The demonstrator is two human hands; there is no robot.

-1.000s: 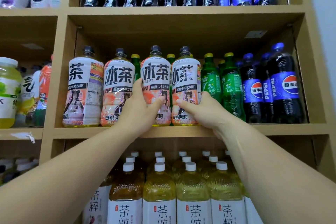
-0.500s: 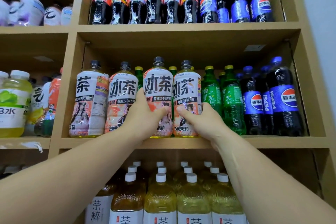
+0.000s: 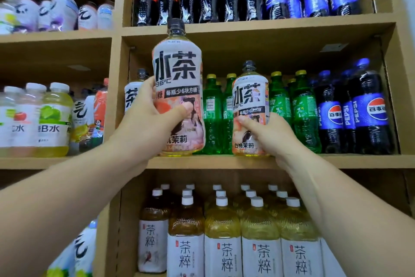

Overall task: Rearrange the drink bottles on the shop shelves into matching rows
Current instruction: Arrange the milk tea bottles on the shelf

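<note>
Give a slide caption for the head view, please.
Left hand holds one tea bottle in front of the middle shelf; right hand grips a second tea bottle beside green soda bottles.

**Two iced tea bottles in hand at the middle shelf**

One iced tea bottle (image 3: pixel 177 88), with a white-and-peach label, dark cap and yellow tea, was held upright by the left hand (image 3: pixel 155 115), nearer than the row. A matching bottle (image 3: pixel 250 106) stood at the front of the middle shelf (image 3: pixel 224 162), gripped low by the right hand (image 3: pixel 269 135), just left of the green soda bottles (image 3: pixel 303 108). A third bottle (image 3: pixel 133 94) stood further left, partly hidden.
</note>
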